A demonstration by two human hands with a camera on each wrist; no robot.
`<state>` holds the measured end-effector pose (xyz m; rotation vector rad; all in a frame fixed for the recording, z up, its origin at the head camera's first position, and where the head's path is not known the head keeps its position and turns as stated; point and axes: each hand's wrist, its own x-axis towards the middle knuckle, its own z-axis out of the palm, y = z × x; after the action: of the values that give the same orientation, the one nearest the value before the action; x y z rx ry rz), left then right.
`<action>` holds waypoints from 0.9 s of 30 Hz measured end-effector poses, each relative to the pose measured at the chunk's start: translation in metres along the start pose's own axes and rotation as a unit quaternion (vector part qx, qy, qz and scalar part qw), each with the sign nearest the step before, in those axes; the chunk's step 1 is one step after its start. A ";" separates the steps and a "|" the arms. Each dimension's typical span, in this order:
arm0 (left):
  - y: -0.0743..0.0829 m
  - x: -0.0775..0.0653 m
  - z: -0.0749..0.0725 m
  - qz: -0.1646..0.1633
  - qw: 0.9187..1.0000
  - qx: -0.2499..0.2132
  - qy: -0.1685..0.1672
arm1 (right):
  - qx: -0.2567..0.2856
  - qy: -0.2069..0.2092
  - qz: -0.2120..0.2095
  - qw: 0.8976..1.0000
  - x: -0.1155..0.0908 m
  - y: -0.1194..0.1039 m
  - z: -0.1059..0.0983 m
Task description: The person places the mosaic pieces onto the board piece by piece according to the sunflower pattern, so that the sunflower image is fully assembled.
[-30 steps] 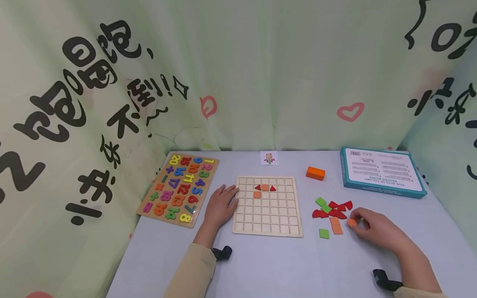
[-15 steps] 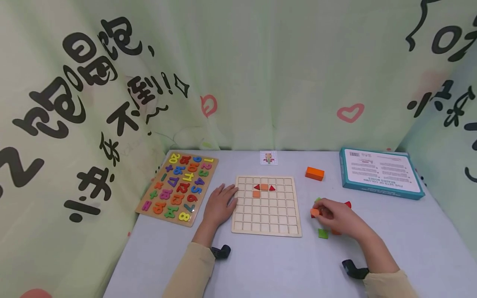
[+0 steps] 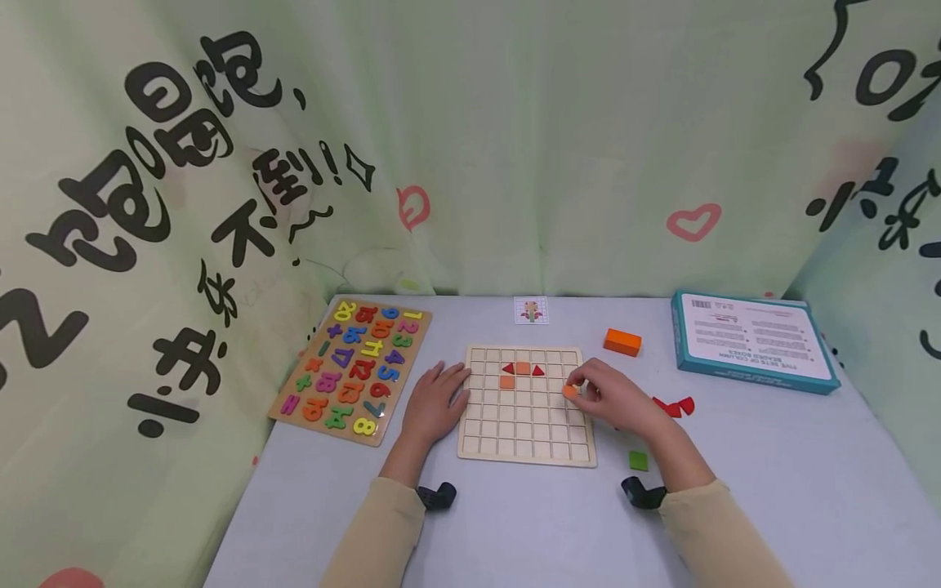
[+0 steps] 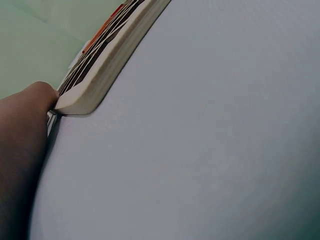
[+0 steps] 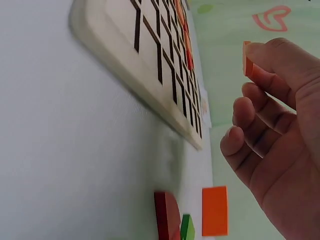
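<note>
Between thumb and index finger, my right hand (image 3: 612,396) pinches a small orange tile (image 5: 248,59). It is held above the right side of a wooden grid board (image 3: 525,445), while the other fingers curl loosely. My left hand (image 3: 435,404) rests beside the board's left edge, fingers extended and touching it; the left wrist view shows only its thumb side at the board's corner. On the board's upper rows lie two orange square tiles (image 3: 523,367) and two red triangles (image 3: 538,371). Red pieces (image 3: 685,405) and a green square (image 3: 638,461) lie right of the board, partly hidden by my right arm.
A number puzzle board (image 3: 353,371) lies at the left. Behind the grid board is a small pattern card (image 3: 531,310). An orange block (image 3: 622,342) and a teal box (image 3: 755,339) stand at the back right, before a printed curtain (image 3: 470,147).
My right hand has carried the orange tile leftward from beside the loose pieces, over them, to the board's right side. My left hand has stayed in place.
</note>
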<state>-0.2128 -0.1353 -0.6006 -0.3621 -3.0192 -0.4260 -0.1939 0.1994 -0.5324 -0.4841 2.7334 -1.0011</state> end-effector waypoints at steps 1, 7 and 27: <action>0.000 0.000 0.000 0.001 1.000 -0.001 0.000 | 0.000 0.000 0.000 1.000 0.003 -0.001 0.001; -0.001 0.000 0.001 0.002 1.000 -0.002 0.001 | -0.002 -0.001 -0.013 1.000 0.020 -0.004 0.007; -0.001 0.000 0.003 0.001 1.000 0.002 0.003 | -0.017 -0.026 -0.038 0.999 0.065 -0.018 0.038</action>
<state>-0.2135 -0.1357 -0.6037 -0.3624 -3.0138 -0.4189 -0.2392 0.1399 -0.5532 -0.6153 2.7079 -0.9478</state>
